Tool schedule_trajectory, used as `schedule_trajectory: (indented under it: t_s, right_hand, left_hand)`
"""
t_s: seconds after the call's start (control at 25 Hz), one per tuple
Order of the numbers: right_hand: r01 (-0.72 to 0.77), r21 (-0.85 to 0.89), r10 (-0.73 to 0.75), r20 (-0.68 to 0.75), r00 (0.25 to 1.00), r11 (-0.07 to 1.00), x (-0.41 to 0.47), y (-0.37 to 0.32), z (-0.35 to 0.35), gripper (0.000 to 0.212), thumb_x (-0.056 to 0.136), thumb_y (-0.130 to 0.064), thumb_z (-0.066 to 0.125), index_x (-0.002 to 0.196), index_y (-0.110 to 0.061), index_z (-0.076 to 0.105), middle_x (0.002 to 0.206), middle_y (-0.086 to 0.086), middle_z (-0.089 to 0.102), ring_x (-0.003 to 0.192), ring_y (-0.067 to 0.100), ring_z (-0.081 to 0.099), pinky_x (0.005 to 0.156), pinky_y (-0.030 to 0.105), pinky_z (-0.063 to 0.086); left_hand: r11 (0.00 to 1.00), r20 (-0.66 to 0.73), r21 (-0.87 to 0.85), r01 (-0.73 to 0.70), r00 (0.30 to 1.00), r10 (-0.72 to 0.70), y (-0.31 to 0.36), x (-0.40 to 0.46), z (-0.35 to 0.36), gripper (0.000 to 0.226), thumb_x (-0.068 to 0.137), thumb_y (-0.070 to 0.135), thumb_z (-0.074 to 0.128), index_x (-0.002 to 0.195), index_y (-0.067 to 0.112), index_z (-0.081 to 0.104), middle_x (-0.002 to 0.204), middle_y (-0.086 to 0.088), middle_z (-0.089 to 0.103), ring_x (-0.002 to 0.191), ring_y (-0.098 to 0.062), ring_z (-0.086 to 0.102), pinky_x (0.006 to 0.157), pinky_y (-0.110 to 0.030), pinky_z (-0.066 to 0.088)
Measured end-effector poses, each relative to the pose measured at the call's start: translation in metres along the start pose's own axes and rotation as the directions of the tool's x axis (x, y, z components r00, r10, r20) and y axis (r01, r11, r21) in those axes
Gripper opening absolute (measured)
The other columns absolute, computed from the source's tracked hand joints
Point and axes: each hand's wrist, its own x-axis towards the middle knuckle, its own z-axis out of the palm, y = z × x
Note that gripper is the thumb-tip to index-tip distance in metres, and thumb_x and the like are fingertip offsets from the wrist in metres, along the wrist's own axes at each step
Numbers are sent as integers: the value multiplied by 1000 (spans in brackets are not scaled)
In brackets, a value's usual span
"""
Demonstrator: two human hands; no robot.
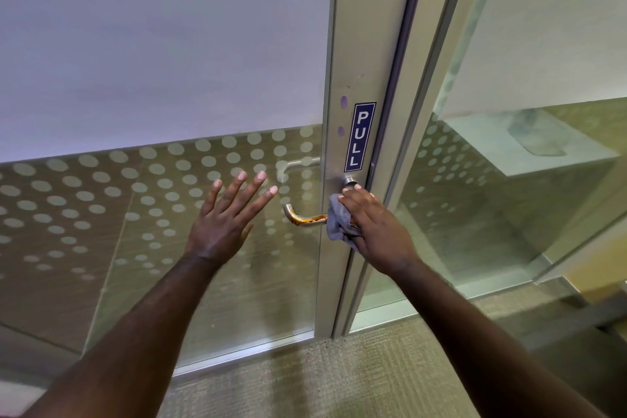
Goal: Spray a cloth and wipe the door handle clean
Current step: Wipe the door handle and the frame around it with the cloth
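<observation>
Where the right hand [375,224] presses the cloth [341,219], the handle [302,216] is hidden.

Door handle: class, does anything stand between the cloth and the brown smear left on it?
Nothing visible does. The right hand presses the grey cloth around the door handle near its base; the brown smear lies bare just beside it. The left hand is spread open, clear of the handle.
</observation>
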Motion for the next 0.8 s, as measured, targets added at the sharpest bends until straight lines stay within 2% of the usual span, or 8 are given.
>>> schedule_trajectory:
  t_s: [0.12, 0.2, 0.28, 0.32, 0.4, 0.48, 0.6, 0.8]
  right_hand:
    - [45, -10, -44, 48, 998, 999, -1, 1, -4, 72, 92, -54, 46, 148, -10, 35, 155, 8, 34, 147, 22, 20, 120, 41, 18]
    - [-32, 140, 35, -22, 999, 990, -2, -7, 1, 61, 96, -48, 39, 144, -9, 43, 152, 6, 39, 146, 20, 23, 120, 38, 17]
    - [-130, 326, 184, -140, 973, 936, 3, -16, 4, 43, 98, -33, 48, 132, -8, 58, 142, 7, 53, 139, 21, 38, 117, 34, 23]
    - [-153, 357, 227, -178, 957, 922, 5, -18, 4, 38, 95, -28, 56, 127, -8, 63, 136, 8, 58, 134, 23, 45, 115, 33, 26]
    - [-169, 332, 233, -163, 959, 928, 8, -16, 1, 39, 91, -25, 65, 127, -8, 62, 133, 9, 60, 127, 25, 51, 111, 34, 33]
    - [-186, 271, 212, -70, 975, 944, 7, -12, -3, 51, 91, -28, 64, 138, -10, 51, 139, 8, 54, 129, 24, 46, 110, 36, 35]
    - [-171, 131, 173, -8, 985, 977, 6, -8, -2, 63, 91, -37, 61, 145, -12, 40, 148, 6, 44, 136, 21, 38, 114, 34, 30]
    - [-107, 53, 103, 64, 993, 993, 9, -5, -3, 68, 89, -44, 61, 144, -11, 41, 150, 7, 42, 141, 23, 33, 119, 39, 22]
  left_hand:
    - [1000, 0, -2, 2, 1000, -2, 1, 0, 2, 120, 69, 22, 84, 157, 33, 3, 164, 5, 2, 151, -18, -9, 121, -44, -5]
    - [1000, 2, -6, 2, 1000, -2, 1, 0, 2, 120, 70, 22, 84, 157, 33, 3, 165, 4, 1, 151, -19, -9, 121, -45, -5]
    - [1000, 6, -6, 5, 1000, -4, 1, 0, 2, 118, 71, 23, 83, 157, 32, 3, 165, 3, -1, 152, -19, -9, 121, -45, -5]
    - [1000, 7, -5, 5, 1000, -5, 2, 0, 2, 117, 71, 23, 83, 157, 32, 3, 165, 3, -3, 152, -20, -9, 121, -45, -5]
    - [1000, 8, -5, 5, 1000, -5, 2, 1, 3, 117, 72, 23, 82, 157, 32, 2, 166, 4, -8, 152, -20, -10, 121, -45, -6]
    - [1000, 5, -2, 6, 1000, -6, 2, 1, 3, 116, 72, 24, 82, 157, 31, 2, 166, 4, -9, 152, -20, -9, 121, -45, -7]
    - [1000, 4, 3, 8, 1000, -8, 3, 0, 4, 117, 72, 24, 82, 157, 31, 2, 166, 2, -3, 152, -21, -10, 121, -45, -8]
    - [1000, 14, 11, 2, 1000, -3, 1, 0, 7, 115, 73, 25, 81, 157, 31, 2, 166, 2, -5, 151, -21, -10, 121, -45, -8]
